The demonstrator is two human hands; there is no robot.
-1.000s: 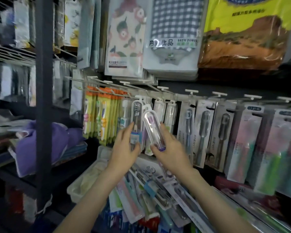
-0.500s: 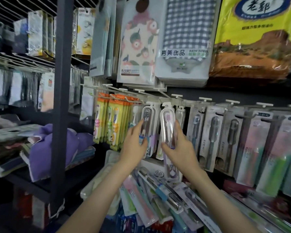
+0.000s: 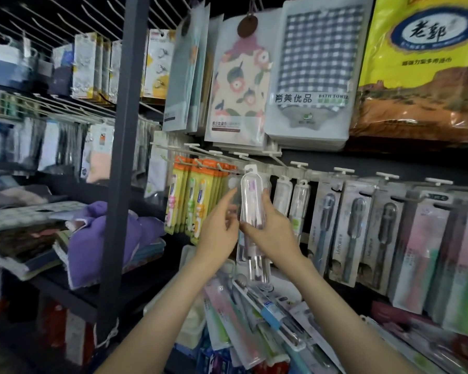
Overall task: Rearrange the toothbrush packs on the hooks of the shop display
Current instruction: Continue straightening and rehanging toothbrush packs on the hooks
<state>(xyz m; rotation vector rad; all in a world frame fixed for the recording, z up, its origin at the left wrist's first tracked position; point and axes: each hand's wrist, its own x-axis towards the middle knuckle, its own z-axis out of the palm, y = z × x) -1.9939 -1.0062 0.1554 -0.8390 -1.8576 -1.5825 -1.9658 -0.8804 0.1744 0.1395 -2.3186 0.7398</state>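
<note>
My right hand point(image 3: 273, 230) grips a clear toothbrush pack point(image 3: 251, 195) with a purple-white brush, held upright with its white hang tab at the white hooks point(image 3: 299, 165). My left hand point(image 3: 220, 227) is just left of it, fingers extended against the clear packs hanging behind. Orange-yellow toothbrush packs point(image 3: 192, 195) hang to the left. More clear packs point(image 3: 300, 201) and grey carded packs point(image 3: 354, 228) hang to the right.
A dark metal post point(image 3: 127, 147) stands left of the display. Loose toothbrush packs point(image 3: 257, 319) lie piled in a bin below. Towel packs point(image 3: 316, 76) hang above the hooks. A purple cloth point(image 3: 97, 230) lies on the left shelf.
My right hand has raised the clear pack from tilted and low to upright with its tab at hook height. My left hand stayed beside it. The camera moved closer and to the left.
</note>
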